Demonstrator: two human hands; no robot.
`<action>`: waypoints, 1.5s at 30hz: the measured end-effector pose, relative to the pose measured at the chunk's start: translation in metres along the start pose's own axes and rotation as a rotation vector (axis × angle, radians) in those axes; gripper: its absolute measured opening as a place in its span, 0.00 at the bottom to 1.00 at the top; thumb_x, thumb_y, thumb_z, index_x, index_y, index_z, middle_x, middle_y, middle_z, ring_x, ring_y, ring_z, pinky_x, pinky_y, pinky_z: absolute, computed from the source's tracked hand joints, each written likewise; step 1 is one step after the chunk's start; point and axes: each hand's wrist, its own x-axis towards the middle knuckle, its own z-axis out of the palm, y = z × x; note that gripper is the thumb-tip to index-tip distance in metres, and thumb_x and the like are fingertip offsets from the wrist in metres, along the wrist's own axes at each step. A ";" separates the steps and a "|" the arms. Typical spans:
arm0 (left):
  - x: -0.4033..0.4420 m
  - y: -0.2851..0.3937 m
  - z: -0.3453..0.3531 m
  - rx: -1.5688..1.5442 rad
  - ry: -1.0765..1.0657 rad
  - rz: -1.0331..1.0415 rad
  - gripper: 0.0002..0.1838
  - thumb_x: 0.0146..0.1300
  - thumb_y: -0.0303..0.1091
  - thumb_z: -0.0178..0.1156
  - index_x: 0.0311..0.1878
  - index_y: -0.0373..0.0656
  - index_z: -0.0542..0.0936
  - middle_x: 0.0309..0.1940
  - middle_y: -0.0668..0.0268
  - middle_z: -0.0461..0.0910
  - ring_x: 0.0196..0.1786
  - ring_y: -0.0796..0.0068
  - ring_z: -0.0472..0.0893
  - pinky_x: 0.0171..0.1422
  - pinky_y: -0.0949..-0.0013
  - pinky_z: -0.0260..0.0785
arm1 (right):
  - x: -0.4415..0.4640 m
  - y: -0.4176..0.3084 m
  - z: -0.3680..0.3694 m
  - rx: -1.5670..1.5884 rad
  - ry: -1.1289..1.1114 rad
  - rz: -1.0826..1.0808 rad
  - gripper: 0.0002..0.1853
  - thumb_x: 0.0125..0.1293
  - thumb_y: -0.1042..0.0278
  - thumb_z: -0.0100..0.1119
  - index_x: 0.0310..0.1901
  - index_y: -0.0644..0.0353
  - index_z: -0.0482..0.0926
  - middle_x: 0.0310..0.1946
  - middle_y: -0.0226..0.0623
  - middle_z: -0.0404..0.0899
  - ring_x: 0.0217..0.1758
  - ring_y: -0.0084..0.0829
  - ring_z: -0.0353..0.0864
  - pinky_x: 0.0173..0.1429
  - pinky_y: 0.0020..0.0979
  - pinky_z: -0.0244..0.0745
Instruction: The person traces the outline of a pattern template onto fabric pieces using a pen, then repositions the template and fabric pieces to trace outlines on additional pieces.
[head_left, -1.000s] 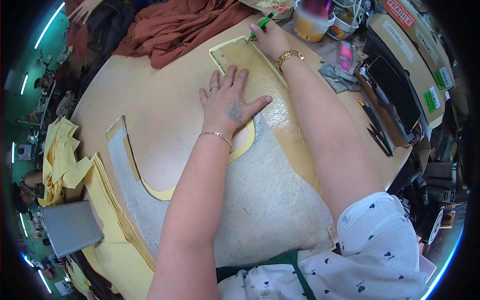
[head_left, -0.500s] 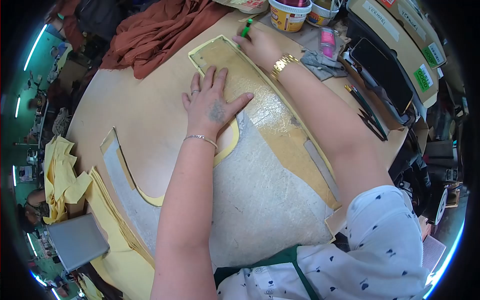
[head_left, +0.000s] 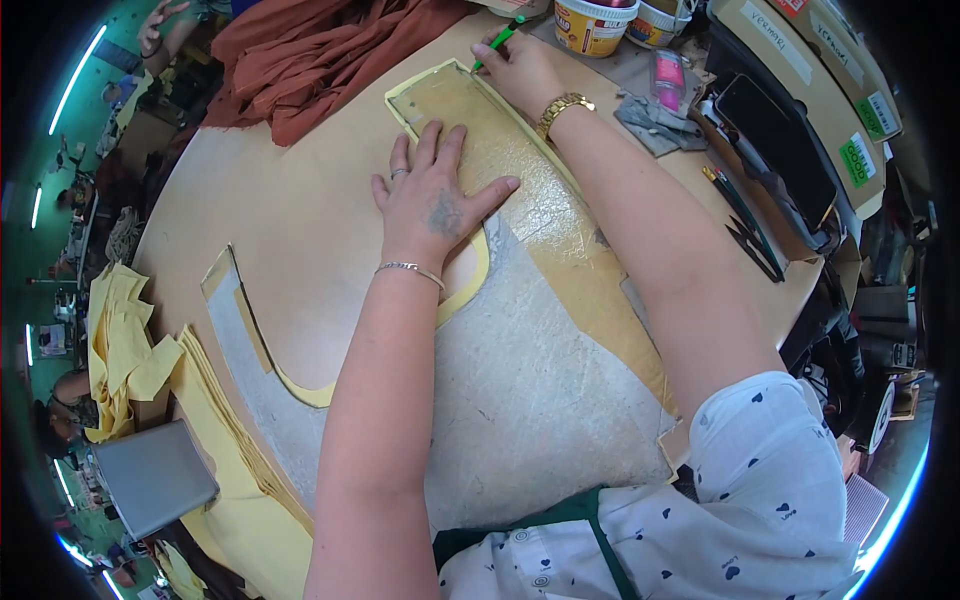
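Observation:
My left hand (head_left: 430,205) lies flat with fingers spread on a large grey and tan pattern template (head_left: 530,350). The template is shiny along its tan strip and has a curved cut-out on its left side. Yellow fabric (head_left: 468,295) shows as a narrow border around parts of its edge. Beyond the template's far end, my right hand (head_left: 522,78) is closed around a green pen (head_left: 498,42). The pen is tilted, its tip down by the far right corner of the template.
Rust-coloured cloth (head_left: 320,60) is heaped at the far left. Folded yellow fabric (head_left: 235,440) and a grey box-like object (head_left: 157,478) sit at left. On the right are tubs (head_left: 593,28), a pink bottle (head_left: 667,80), a grey rag (head_left: 655,125), scissors (head_left: 752,245) and a phone (head_left: 775,140).
The green pen has gone from nearly upright to tilted, and its tip now shows at the template's corner. My left hand stays flat on the template. The whole view has shifted slightly.

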 end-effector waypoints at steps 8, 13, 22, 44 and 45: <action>0.001 0.001 -0.001 0.004 -0.018 0.000 0.43 0.41 0.68 0.54 0.60 0.54 0.63 0.63 0.66 0.55 0.66 0.58 0.50 0.62 0.46 0.44 | -0.038 -0.036 -0.020 -0.411 -0.082 -0.040 0.17 0.57 0.53 0.53 0.35 0.61 0.73 0.28 0.46 0.76 0.32 0.40 0.77 0.38 0.37 0.70; 0.001 -0.001 -0.001 -0.060 -0.003 -0.008 0.43 0.41 0.67 0.54 0.60 0.53 0.63 0.63 0.66 0.55 0.66 0.57 0.49 0.63 0.41 0.40 | -0.130 -0.082 -0.088 -0.432 -0.238 -0.054 0.13 0.58 0.58 0.52 0.33 0.62 0.71 0.23 0.45 0.74 0.27 0.42 0.74 0.34 0.37 0.68; 0.001 0.001 0.000 -0.005 -0.021 -0.007 0.43 0.42 0.68 0.53 0.60 0.54 0.63 0.64 0.67 0.55 0.67 0.58 0.49 0.63 0.41 0.40 | -0.023 -0.023 -0.012 -0.365 -0.032 -0.134 0.17 0.58 0.55 0.52 0.37 0.63 0.74 0.27 0.46 0.76 0.31 0.40 0.76 0.36 0.35 0.69; -0.141 0.102 -0.043 0.021 -0.220 0.291 0.34 0.50 0.58 0.52 0.56 0.46 0.66 0.62 0.61 0.56 0.66 0.55 0.50 0.57 0.31 0.41 | -0.243 -0.115 -0.153 -0.445 -0.182 -0.079 0.09 0.57 0.64 0.52 0.32 0.61 0.71 0.27 0.44 0.74 0.31 0.44 0.73 0.36 0.38 0.68; -0.165 0.116 -0.044 -0.032 -0.245 0.331 0.34 0.50 0.58 0.52 0.57 0.47 0.65 0.62 0.62 0.56 0.66 0.56 0.50 0.57 0.30 0.41 | -0.241 -0.112 -0.153 -0.453 -0.204 -0.078 0.09 0.57 0.63 0.52 0.32 0.61 0.71 0.27 0.45 0.74 0.32 0.45 0.73 0.37 0.39 0.68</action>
